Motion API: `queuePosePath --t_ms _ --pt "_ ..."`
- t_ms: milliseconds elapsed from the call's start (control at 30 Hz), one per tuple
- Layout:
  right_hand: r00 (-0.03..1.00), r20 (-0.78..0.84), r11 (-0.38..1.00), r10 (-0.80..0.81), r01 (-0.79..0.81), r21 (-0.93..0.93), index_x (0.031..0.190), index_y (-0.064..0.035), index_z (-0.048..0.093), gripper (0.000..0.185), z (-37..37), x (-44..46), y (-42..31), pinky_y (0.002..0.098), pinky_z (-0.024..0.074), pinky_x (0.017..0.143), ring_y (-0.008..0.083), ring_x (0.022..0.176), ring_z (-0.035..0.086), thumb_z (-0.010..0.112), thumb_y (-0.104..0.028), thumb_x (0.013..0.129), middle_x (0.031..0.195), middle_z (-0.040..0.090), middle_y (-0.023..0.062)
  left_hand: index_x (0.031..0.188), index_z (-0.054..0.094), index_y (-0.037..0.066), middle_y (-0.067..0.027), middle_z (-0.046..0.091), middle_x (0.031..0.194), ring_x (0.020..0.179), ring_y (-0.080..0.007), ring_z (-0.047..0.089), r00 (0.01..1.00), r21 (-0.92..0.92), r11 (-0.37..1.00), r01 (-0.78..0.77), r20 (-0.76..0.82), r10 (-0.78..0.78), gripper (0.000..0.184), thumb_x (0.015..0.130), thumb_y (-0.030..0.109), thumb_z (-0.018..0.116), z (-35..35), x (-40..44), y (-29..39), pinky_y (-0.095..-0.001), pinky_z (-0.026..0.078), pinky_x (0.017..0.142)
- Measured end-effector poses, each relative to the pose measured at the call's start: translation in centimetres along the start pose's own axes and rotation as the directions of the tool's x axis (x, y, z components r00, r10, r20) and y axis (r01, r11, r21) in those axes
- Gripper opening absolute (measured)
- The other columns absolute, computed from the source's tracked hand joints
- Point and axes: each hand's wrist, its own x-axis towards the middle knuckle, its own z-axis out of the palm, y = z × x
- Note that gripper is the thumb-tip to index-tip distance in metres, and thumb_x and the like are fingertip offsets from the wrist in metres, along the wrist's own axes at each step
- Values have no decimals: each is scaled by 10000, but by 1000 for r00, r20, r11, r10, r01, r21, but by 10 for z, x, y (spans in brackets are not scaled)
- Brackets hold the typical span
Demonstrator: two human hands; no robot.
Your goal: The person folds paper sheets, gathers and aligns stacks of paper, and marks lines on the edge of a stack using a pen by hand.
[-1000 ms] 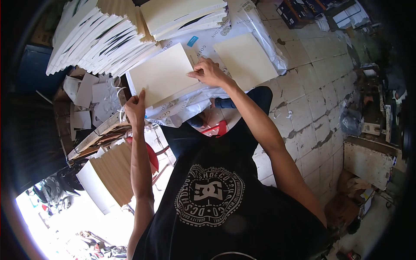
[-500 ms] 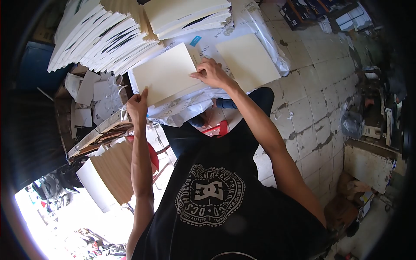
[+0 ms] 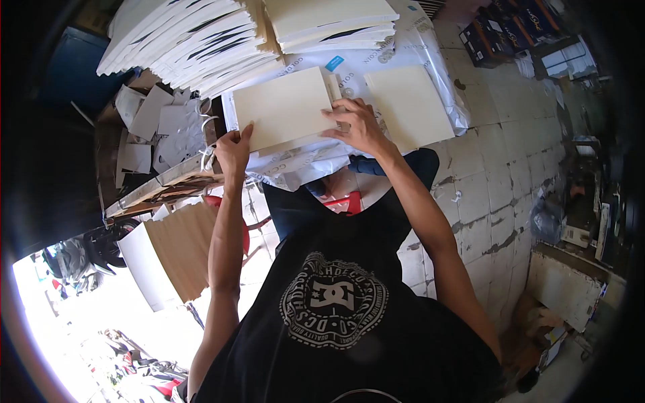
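Note:
A cream paper sheet (image 3: 282, 107) lies on a small stack at the near edge of the wrapped table, with more pale paper edges showing under it. My left hand (image 3: 233, 153) is closed at its lower left corner, thumb on top and fingers curled at the edge. At the sheet's right edge is my right hand (image 3: 361, 127), its fingers apart and the fingertips at or just beside the paper; exact contact is hard to make out. To the right of that hand lies a second cream stack (image 3: 411, 107).
Tall paper stacks (image 3: 195, 50) and a shorter stack (image 3: 332, 27) stand at the back. White printed wrapping (image 3: 420, 50) covers the table. A box of paper scraps (image 3: 151, 127) is at left, above a stack of brown-edged paper (image 3: 178, 252). Dark boxes (image 3: 514, 30) sit on the tiled floor.
The right hand's fingers have spread from a pinch at the sheet's right edge. My left hand stays at the lower left corner. The whole view has shifted slightly.

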Motion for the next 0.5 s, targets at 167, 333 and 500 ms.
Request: queuePosePath --t_ms 167,333,500 --pt "999 10 999 32 -32 2 1070 -202 745 380 7 -1 4 395 412 853 235 1036 533 803 -366 733 1133 599 -19 717 688 -44 -141 618 566 512 -237 600 1000 18 1000 19 25 -19 501 780 449 746 -2 0 2 -374 481 593" --pt "1000 -12 1000 22 -22 8 1060 -193 749 366 7 0 0 402 422 835 231 995 537 809 -341 730 1118 598 -16 856 707 -43 -128 682 669 594 -193 648 999 -109 994 22 26 -19 446 781 393 763 -5 -1 -3 -322 495 591" --pt "999 4 999 38 -38 6 1075 -186 744 387 8 1 0 389 428 827 233 993 539 813 -335 724 1141 598 -14 1030 683 -16 -66 684 714 606 -123 616 989 -300 952 -52 116 90 369 782 235 792 -22 -12 -30 -260 474 571"
